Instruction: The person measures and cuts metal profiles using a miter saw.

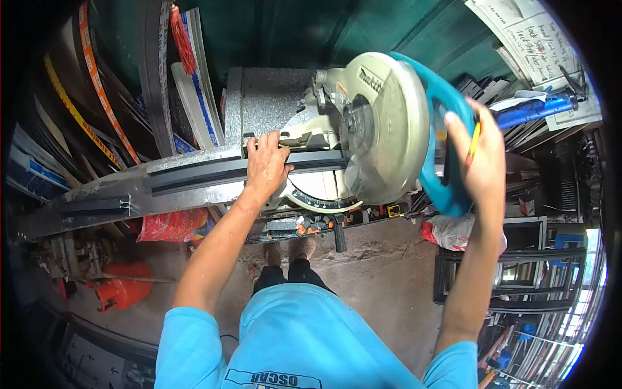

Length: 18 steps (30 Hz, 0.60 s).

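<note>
My left hand (267,161) is closed over a long dark grey metal profile (207,171), its fingers reaching across to the fence of a Makita mitre saw (379,123). The profile lies flat along the saw bed, and its right end goes under the blade guard (363,178). My right hand (486,155) grips the teal saw handle (447,198), with a yellow and red pencil (475,142) tucked between the fingers. The saw head is tilted over the round turntable (321,198). The blade itself is hidden by the guard.
A shorter dark profile (97,205) lies on the bench's left end. Long metal strips (97,84) lean at the back left. An orange-red gas cylinder (123,285) stands on the floor at left. Dark frames (512,279) stand at right, and handwritten paper sheets (534,39) lie behind.
</note>
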Tool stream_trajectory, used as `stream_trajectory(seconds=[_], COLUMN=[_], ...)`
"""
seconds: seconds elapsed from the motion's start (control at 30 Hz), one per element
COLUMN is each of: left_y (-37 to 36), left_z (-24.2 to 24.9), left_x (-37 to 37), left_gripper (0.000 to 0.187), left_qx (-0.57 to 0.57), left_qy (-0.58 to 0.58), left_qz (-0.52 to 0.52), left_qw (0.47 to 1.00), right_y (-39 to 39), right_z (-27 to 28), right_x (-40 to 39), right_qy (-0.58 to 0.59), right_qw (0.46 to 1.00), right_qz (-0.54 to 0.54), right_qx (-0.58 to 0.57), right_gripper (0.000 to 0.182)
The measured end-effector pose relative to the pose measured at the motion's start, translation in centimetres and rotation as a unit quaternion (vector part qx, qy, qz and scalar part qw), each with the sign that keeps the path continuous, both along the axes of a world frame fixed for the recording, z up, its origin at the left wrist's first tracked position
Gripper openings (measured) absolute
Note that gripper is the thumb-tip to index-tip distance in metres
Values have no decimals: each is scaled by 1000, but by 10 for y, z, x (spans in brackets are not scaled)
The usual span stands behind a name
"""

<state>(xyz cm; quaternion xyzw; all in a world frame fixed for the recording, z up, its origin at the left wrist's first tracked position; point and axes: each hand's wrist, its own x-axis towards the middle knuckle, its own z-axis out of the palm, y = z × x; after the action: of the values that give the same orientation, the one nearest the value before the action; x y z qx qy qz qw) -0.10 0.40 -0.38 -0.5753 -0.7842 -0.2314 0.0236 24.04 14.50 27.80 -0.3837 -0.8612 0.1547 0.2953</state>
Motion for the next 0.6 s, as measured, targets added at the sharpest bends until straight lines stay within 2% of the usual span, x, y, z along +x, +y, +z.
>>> stream_trajectory(seconds=[0.07,0.17,0.37,0.6], left_y=[0,1,1,0], left_z=[0,-2,0,3], left_x=[0,0,-1,1], left_gripper=[33,34,36,37], left_qx=[-1,4,-11,-15], left_qy=[-1,5,5,6], left_qz=[-3,-6,-7,-7], left_qw=[1000,1000,1000,1000], right_y=[-26,-30,-40,-40], right_z=[-20,-48,-41,-48], right_x=[5,13,12,14], right_qy=[42,115,105,117], right_qw=[997,992,991,991], right_qz=[-43,-21,-48,-40], right_qx=[-49,-36,-74,-54], right_gripper=[41,40,40,39])
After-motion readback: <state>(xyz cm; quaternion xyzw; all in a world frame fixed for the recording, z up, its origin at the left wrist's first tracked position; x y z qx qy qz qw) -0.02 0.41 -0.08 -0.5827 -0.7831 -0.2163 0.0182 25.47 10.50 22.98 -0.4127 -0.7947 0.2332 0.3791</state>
